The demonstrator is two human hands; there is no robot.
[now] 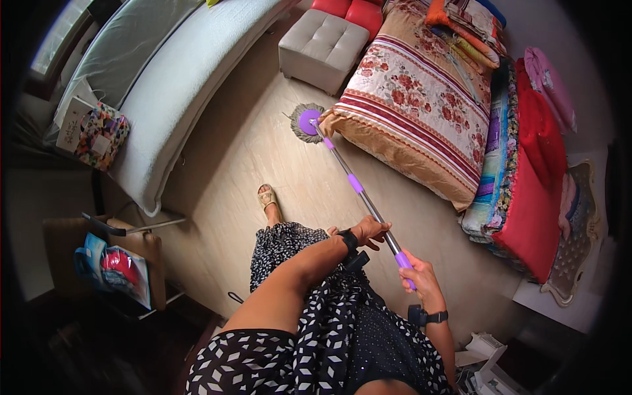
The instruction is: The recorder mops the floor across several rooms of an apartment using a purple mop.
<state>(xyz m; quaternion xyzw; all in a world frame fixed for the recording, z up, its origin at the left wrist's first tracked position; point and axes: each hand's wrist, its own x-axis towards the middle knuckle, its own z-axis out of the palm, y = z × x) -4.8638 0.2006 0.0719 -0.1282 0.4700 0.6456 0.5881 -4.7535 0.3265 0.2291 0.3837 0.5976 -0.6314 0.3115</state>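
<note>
A mop (356, 184) with a steel pole, purple grips and a round purple head slants away from me. Its grey strings rest on the floor by the corner of the cloth-covered stack. My left hand (370, 232) is closed around the lower part of the steel pole. Higher up, at the purple end grip, my right hand (421, 279) is wrapped around the handle. Dark bands circle both wrists. My sandalled foot (268, 199) stands on the floor left of the pole.
A white-covered bed (168, 92) runs along the left, with a floral bag (102, 138) beside it. A chair (148, 243) carries packed items. Ahead stands a grey tufted ottoman (324, 49). To the right are the floral-covered stack (415, 99) and red bedding (526, 204).
</note>
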